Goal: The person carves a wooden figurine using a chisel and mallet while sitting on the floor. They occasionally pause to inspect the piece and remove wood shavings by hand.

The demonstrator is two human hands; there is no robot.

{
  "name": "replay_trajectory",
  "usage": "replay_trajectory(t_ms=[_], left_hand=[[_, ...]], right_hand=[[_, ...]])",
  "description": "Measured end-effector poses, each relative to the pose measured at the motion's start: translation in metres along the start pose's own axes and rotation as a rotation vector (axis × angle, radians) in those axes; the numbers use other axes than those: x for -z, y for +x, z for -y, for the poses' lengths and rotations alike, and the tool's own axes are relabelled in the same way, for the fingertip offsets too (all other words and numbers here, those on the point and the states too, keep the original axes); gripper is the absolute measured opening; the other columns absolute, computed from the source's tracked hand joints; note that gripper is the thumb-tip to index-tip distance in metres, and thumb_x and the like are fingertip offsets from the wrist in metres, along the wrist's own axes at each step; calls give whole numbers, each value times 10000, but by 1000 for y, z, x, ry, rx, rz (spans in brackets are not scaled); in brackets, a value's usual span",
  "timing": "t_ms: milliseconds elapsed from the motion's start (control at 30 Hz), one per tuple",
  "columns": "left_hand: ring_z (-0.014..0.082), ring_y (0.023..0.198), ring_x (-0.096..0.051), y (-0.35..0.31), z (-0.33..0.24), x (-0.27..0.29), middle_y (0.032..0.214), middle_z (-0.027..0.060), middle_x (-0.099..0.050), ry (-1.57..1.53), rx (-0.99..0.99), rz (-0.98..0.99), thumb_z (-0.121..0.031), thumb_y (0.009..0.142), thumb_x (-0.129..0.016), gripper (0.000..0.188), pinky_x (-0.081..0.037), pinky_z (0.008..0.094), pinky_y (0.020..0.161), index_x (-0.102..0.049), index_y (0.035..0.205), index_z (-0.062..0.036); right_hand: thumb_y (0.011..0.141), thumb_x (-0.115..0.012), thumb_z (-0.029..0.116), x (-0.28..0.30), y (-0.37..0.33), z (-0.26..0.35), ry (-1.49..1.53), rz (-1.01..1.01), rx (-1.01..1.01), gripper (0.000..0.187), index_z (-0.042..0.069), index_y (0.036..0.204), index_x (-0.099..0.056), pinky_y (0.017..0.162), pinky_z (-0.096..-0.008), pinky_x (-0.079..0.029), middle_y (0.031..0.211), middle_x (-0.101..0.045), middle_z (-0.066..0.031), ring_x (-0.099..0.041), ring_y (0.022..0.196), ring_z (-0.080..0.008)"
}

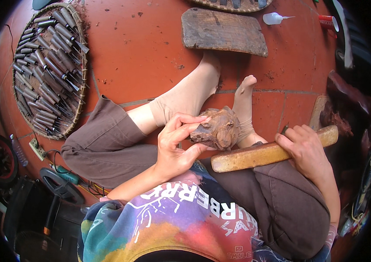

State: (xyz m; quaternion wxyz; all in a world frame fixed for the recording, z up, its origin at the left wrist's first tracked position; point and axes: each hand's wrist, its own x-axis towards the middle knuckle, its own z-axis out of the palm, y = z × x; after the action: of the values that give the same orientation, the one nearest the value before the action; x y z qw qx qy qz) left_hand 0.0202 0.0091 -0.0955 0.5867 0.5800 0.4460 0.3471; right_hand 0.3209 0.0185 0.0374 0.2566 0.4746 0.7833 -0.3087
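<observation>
My left hand grips a brown carved wooden piece by its left side, thumb below and fingers on top. Its rough, dark left face and grooved surface show; it looks like a small carved head. My right hand is wrapped round a long yellowish wooden bar with rounded ends, which lies across my right thigh. The bar's left end is just below the carving, seemingly apart from it. A small dark tip pokes up by the right thumb; I cannot make out what it belongs to.
A round woven tray full of wooden-handled chisels stands at the left. Ahead lie a worn wooden board, a white squeeze bottle and a red cup. A power strip with cables sits at lower left.
</observation>
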Motion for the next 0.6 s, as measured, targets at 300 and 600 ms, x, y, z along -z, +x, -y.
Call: replay_trajectory(t_ms=[300, 600], left_hand=[[195, 704, -549, 31, 3, -16, 803, 90, -592, 49, 6, -118, -81, 660, -853, 415, -455, 323, 645, -721, 1045, -3], [163, 646, -522, 56, 16, -24, 714, 78, -570, -7, 56, -244, -129, 674, -874, 353, -439, 303, 592, -732, 963, 16]], right_hand=[[746, -612, 72, 1, 0, -2, -44, -55, 31, 255, 102, 999, -616, 719, -392, -456, 802, -540, -67, -564, 788, -254], [720, -636, 49, 3, 6, -3, -62, -49, 20, 293, 88, 1010, -625, 712, -379, -451, 771, -523, -63, -556, 761, -244]])
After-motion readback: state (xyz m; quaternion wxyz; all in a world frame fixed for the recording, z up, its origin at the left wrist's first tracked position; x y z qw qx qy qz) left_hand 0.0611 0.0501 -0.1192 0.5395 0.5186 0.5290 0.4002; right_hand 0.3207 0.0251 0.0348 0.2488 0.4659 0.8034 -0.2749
